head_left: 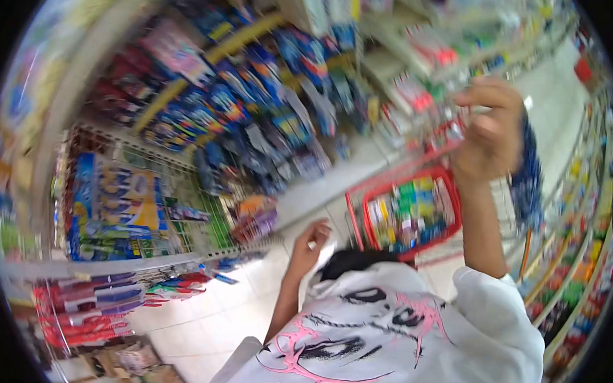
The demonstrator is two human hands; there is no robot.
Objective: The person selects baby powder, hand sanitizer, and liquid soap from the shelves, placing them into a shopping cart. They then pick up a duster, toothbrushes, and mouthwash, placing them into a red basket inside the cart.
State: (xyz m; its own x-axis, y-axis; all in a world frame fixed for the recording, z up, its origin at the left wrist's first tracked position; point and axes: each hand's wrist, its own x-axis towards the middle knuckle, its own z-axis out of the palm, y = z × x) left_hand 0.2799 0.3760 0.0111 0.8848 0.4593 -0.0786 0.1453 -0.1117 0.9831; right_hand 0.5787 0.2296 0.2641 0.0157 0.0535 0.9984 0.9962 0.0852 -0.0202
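Note:
My right hand (490, 128) is raised at the upper right, blurred, its fingers loosely bent with a gap at the thumb. I see nothing held in it. Below and to its left, a red shopping basket (458, 208) sits in a cart, filled with several small packaged goods (415, 203). My left hand (310, 241) hangs low near the middle, over the tiled floor, fingers curved and apart, with nothing visible in them. It is nearest to the wire shelf's corner, where purple and orange packets (256, 220) lie.
Shelves with hanging blue packets (221, 99) rise ahead. On the left, a wire rack (184, 165) holds large blue and yellow packs (118, 207); red packets hang beneath. Cardboard boxes (124, 361) stand at the lower left. Another stocked shelf (583, 272) runs along the right.

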